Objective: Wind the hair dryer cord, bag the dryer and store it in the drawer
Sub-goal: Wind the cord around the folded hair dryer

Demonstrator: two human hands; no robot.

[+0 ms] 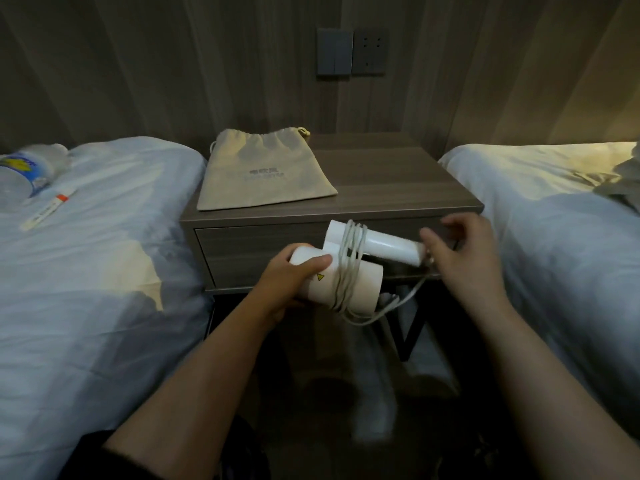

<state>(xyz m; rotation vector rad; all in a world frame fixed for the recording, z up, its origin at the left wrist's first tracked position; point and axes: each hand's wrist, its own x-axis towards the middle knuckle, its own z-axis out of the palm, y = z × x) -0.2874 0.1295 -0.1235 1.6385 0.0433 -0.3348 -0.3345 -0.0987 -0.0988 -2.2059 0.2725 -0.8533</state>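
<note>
The left hand [294, 278] wraps its fingers round the white plastic hair dryer [367, 282]. The right hand [464, 258], fingers loosely bent at its handle end, may pinch the pale cord [355, 237], too blurred to tell. Slack below them could loosen the coils. Beyond lies the beige cloth drawstring bag [266, 171].

Head-worn, facing forward-down, close above drawer [259, 244]

Bedroom — two beds [86, 271] (white linen) flanking a wooden nightstand [381, 188].
</note>
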